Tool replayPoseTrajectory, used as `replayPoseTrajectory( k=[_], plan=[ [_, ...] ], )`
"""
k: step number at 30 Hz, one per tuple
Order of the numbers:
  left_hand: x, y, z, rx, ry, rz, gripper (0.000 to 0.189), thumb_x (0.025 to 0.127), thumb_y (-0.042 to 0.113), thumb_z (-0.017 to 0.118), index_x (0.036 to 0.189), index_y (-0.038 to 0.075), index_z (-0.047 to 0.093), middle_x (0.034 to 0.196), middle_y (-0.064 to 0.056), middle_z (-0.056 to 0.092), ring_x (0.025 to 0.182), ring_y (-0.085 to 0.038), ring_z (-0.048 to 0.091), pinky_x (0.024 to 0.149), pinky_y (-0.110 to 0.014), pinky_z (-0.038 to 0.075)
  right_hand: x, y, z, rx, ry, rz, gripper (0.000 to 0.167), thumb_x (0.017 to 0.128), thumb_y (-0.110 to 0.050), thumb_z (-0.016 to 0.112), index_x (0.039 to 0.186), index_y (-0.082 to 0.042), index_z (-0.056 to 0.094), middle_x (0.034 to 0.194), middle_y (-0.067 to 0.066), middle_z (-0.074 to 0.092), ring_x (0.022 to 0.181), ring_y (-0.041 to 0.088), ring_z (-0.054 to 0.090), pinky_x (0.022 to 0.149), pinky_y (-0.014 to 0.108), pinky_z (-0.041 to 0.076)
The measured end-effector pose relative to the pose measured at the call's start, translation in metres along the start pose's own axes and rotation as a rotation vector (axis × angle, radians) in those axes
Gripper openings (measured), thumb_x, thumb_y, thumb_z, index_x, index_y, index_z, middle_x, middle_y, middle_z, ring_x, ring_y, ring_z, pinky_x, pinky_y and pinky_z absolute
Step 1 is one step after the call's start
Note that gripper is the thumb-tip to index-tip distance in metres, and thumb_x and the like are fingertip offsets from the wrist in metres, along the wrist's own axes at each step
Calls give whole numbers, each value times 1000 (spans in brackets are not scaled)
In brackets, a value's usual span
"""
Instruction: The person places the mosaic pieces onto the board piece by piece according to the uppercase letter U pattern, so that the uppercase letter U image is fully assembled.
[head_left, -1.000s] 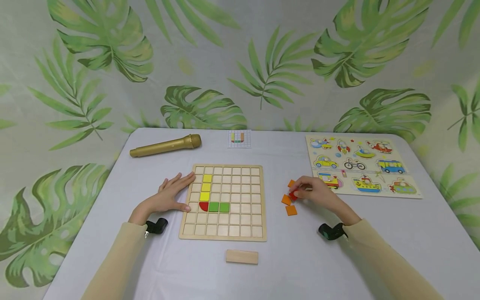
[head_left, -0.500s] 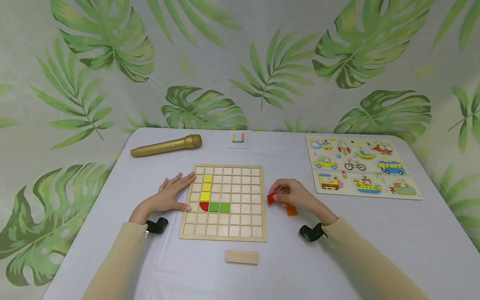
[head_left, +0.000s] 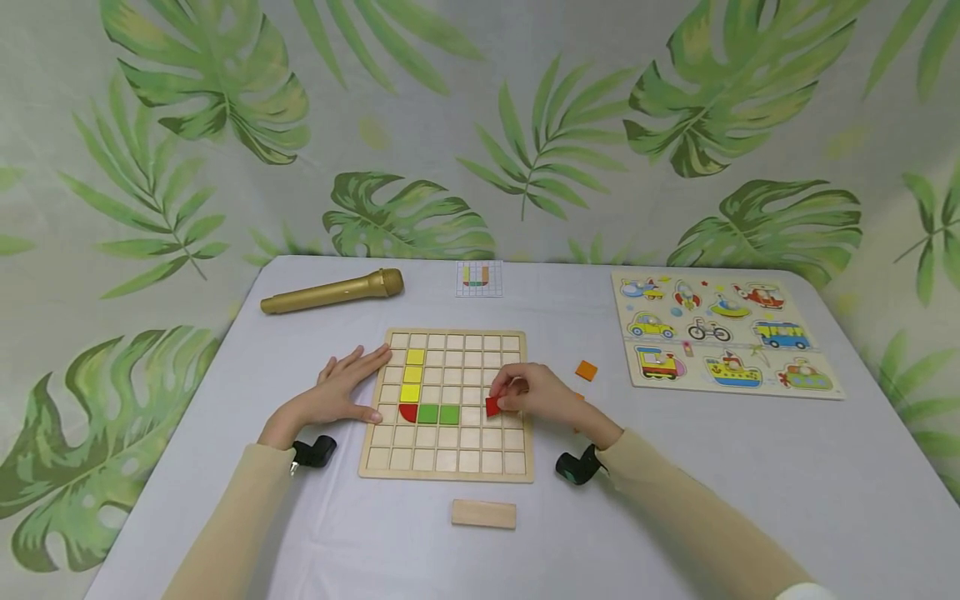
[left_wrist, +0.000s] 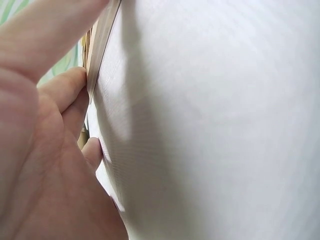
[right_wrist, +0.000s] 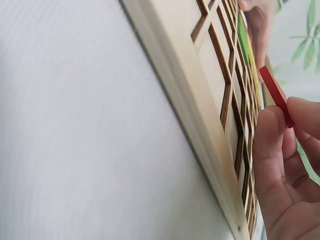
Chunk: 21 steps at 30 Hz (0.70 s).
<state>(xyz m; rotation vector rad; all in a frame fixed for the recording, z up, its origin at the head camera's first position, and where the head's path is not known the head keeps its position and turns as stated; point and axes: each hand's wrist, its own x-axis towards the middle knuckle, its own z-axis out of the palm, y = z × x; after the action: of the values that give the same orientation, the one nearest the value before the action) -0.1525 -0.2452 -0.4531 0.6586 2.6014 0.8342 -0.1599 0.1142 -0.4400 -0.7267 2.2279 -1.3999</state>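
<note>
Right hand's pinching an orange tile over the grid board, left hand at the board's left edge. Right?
Wrong colour: the tile is red, not orange, as the head and right wrist views show. The rest stands: the right hand pinches it over the grid board, and the left hand is at the board's left edge.

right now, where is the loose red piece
In the head view, the loose red piece is pinched by the right hand over the grid board, right of the green squares.

Gold microphone (head_left: 332,292) at far left, vehicle puzzle board (head_left: 741,335), leaf-print backdrop (head_left: 420,125)
</note>
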Motion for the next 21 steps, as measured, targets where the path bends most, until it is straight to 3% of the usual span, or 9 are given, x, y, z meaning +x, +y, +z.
replayPoseTrajectory(
  k=[10,21],
  plan=[
    [0,0,0,1,-4,-3,103,76,45,77,154,11,19,159,-9,11,143,-38,-2,106,-61,-10,14,-11,24,-100,-13,-48,8,83,3,68,87,-4,66,81,0,61,68,10,53,65,23,46],
    [1,-1,0,3,-6,-5,103,76,47,76,154,12,19,159,-8,11,143,-38,-2,106,-62,-10,18,-14,32,-230,-1,-70,10,82,3,69,82,-6,65,71,-5,57,62,8,50,59,21,44]
  ],
)
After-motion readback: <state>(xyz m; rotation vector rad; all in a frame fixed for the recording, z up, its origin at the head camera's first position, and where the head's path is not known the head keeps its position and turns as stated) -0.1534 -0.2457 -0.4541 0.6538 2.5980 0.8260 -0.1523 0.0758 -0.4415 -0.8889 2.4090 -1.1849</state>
